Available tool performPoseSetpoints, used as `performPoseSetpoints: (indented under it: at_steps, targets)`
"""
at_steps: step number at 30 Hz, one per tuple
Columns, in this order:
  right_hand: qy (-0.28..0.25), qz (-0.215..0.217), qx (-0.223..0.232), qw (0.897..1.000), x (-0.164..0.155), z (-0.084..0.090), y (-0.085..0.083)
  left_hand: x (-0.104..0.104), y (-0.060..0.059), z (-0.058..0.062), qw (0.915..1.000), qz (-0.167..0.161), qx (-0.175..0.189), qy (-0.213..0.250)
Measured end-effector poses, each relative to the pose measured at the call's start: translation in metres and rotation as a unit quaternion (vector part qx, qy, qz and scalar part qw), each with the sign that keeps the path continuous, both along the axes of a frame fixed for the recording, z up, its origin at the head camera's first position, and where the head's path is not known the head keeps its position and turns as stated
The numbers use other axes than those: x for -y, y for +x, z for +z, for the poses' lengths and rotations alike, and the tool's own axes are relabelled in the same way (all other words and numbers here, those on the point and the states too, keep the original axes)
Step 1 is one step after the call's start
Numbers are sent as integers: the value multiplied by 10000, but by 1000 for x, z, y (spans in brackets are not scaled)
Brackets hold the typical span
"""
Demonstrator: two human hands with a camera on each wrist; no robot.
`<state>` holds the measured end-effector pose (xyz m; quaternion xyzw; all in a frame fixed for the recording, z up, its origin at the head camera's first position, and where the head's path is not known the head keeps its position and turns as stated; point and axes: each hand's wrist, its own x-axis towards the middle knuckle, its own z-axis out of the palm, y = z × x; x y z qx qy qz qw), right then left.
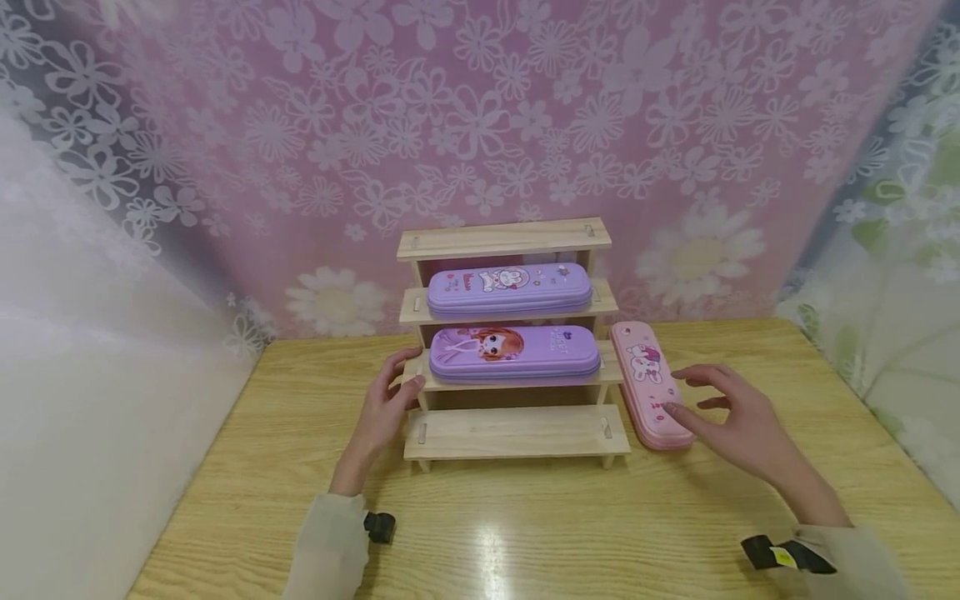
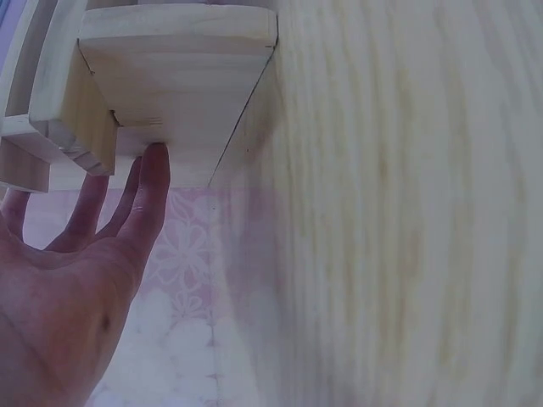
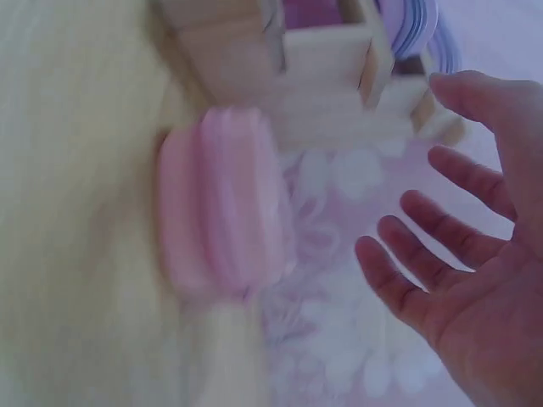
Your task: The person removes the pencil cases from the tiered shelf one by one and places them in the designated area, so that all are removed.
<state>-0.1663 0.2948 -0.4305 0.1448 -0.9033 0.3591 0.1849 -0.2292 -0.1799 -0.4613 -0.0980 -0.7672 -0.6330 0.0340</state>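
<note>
I'm reaching, I judge: my right grip (image 1: 742,421) is spread beside the pink case (image 1: 649,383) on the counter (image 1: 600,533), right of the shelf (image 1: 517,433). Next calls for closing across its width. My left grip (image 1: 381,412), fingers fairly straight, touches the shelf's left side.

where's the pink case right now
In the head view, the pink case lies on the table, just right of the wooden rack, with the right hand at its right side.
</note>
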Motion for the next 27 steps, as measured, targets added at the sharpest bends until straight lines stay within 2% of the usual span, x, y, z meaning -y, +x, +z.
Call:
performPoseSetpoints:
  at_steps: [7,12,17,27]
  targets:
    - [-360,647,-840,9937,38,21,-20,-2,0,3,9998,-78,-147,79]
    - [-494,934,-1079,9885,58,30,-32,-4,-1,3,9999,-68,-145,45]
    - [-533,1059,-845,9893,74,28,-41,-3,-1,1,9999,-44,-139,11]
    - [-99,763,-46,9970,95,31,-49,-1,0,1,9999,26,-121,-13]
